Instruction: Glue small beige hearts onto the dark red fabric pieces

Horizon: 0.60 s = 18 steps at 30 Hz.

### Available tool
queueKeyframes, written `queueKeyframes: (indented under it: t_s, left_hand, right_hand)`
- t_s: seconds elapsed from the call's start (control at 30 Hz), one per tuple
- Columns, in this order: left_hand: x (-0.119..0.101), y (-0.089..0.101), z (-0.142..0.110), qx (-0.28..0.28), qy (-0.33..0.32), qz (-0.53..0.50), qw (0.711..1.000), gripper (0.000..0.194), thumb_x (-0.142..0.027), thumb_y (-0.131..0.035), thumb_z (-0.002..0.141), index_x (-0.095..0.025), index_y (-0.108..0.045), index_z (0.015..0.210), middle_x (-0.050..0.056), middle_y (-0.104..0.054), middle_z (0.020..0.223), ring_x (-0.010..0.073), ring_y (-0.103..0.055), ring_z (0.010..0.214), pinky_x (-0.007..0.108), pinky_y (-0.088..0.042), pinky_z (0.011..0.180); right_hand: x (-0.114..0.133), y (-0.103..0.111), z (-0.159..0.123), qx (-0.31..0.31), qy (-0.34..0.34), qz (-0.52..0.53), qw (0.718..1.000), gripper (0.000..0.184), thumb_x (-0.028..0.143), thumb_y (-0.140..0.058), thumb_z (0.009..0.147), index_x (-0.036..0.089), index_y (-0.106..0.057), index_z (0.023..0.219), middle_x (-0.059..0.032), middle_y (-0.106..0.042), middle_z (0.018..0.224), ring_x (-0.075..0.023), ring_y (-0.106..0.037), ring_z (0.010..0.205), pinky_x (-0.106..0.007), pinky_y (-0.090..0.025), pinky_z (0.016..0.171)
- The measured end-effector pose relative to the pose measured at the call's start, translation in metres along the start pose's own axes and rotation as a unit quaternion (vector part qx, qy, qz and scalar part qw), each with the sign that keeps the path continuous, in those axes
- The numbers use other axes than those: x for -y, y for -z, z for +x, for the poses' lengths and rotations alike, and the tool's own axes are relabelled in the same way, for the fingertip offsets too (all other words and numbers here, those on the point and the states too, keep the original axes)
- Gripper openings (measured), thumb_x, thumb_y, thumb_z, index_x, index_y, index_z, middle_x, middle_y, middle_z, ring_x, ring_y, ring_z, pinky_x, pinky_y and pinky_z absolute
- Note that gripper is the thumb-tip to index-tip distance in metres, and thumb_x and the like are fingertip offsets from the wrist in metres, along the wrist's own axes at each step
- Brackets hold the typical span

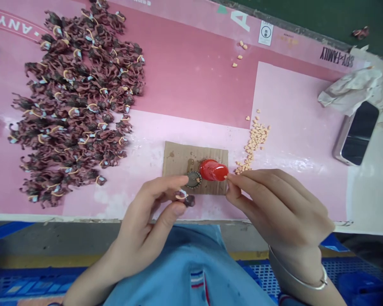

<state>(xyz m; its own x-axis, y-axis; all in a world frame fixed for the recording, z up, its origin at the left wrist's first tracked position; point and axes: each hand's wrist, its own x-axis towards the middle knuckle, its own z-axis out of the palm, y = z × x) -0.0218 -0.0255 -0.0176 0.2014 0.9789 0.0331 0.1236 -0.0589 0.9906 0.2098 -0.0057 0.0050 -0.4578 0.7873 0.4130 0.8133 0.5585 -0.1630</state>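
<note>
My left hand [150, 216] pinches a small dark brown tuft [188, 201] with a pale tag between thumb and fingers, just above the lower edge of a cardboard square [178, 159]. My right hand [271, 204] holds a tiny peach-coloured granule [226, 177] at its fingertips, touching or nearly touching a glossy red rounded object [213, 170] lying on the cardboard. Beside that object sits a round metal-rimmed disc [194, 179], close to my left forefinger. A loose heap of peach granules [253, 142] lies just beyond my right hand.
A large heap of dark brown tufts [76, 114] with yellow bands and pale blue tags covers the left of the pink printed mat [194, 80]. A crumpled cloth [351, 89] and a phone [357, 134] lie at the right. The table's front edge [83, 221] runs below.
</note>
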Motion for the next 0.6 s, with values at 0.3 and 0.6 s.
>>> queueKeyframes:
  t_s: [0.3, 0.6]
  left_hand:
    - [0.001, -0.008, 0.005, 0.068, 0.174, -0.319, 0.929, 0.019, -0.043, -0.065, 0.103, -0.028, -0.067, 0.115, -0.003, -0.061, 0.078, 0.008, -0.063, 0.057, 0.02, -0.063, 0.062]
    - [0.001, -0.01, 0.003, 0.094, 0.225, -0.371, 0.896, 0.024, -0.043, -0.069, 0.101, -0.024, -0.067, 0.115, 0.0, -0.068, 0.08, 0.0096, -0.065, 0.057, 0.02, -0.061, 0.058]
  right_hand:
    - [-0.007, 0.002, -0.009, 0.016, 0.053, 0.018, 0.998, 0.02, 0.008, -0.075, 0.092, 0.016, -0.069, 0.108, -0.0093, -0.079, 0.093, -0.0234, -0.071, 0.081, -0.04, -0.063, 0.07]
    - [0.023, 0.004, 0.004, -0.06, -0.06, 0.194, 0.977, 0.018, 0.003, -0.071, 0.091, 0.021, -0.069, 0.091, 0.0006, -0.073, 0.07, -0.0134, -0.067, 0.063, -0.029, -0.059, 0.06]
